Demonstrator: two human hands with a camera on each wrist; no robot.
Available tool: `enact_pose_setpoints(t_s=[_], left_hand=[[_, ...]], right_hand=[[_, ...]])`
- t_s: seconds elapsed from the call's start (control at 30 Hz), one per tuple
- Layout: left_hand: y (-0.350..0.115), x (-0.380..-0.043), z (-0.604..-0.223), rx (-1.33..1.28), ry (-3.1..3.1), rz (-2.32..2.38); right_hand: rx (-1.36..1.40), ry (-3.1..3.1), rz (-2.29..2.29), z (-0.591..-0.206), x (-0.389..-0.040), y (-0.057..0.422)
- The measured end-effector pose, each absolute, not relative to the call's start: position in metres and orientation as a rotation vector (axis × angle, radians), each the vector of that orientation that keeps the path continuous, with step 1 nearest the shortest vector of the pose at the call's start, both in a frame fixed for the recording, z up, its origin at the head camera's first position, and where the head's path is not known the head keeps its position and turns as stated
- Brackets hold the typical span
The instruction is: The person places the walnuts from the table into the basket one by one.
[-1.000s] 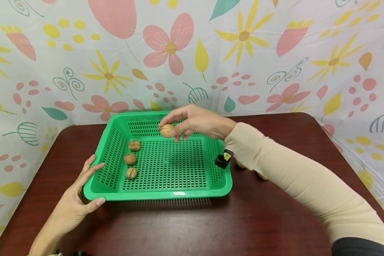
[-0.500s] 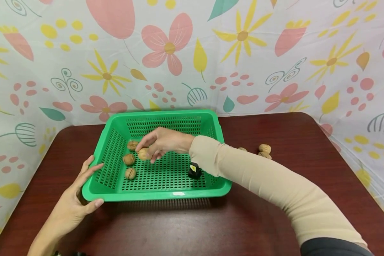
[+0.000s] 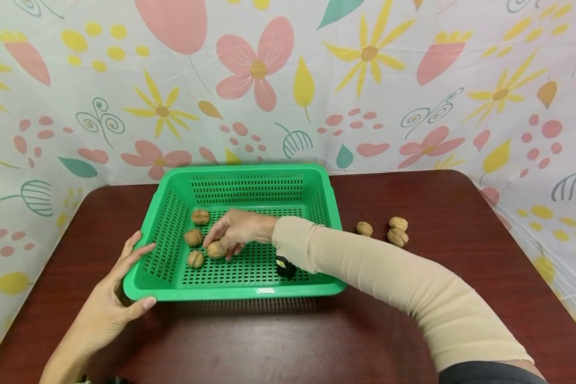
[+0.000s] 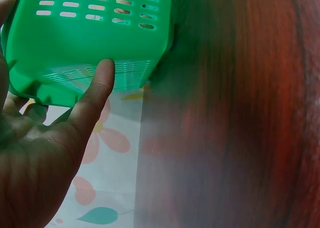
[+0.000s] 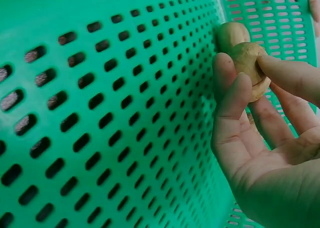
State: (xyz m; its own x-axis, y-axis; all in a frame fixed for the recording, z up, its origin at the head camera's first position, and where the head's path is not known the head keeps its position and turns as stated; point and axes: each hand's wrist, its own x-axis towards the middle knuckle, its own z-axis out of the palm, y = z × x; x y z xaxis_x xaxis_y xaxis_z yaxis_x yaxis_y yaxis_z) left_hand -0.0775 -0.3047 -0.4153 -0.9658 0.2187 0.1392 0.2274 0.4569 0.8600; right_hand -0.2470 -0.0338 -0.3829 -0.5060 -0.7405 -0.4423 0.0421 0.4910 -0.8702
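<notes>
Inside the green plastic basket (image 3: 201,294), toward its left wall, the right hand (image 3: 244,228) pinches a walnut (image 3: 214,250) beside three loose walnuts (image 3: 193,238). The left hand (image 3: 106,301), spread wide, touches the basket's near-left corner, probably to steady it.

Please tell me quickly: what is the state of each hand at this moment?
Left hand: open, touching the green basket at its near left corner.
Right hand: closed, pinching a walnut inside the basket.
</notes>
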Motion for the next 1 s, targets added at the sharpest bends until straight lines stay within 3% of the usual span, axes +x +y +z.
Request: enact_pose_setpoints(t_s=[0.6, 1.0], left_hand=[[-0.304, -0.078, -0.416, -0.420, -2.659, -1.591], [-0.304, -0.078, -0.415, -0.408, -2.675, -1.567]], right_hand=[[-0.580, 1.868, -1.067, -0.387, -0.243, -0.035], [-0.623, 1.982, -1.097, -0.310, -0.251, 0.013]])
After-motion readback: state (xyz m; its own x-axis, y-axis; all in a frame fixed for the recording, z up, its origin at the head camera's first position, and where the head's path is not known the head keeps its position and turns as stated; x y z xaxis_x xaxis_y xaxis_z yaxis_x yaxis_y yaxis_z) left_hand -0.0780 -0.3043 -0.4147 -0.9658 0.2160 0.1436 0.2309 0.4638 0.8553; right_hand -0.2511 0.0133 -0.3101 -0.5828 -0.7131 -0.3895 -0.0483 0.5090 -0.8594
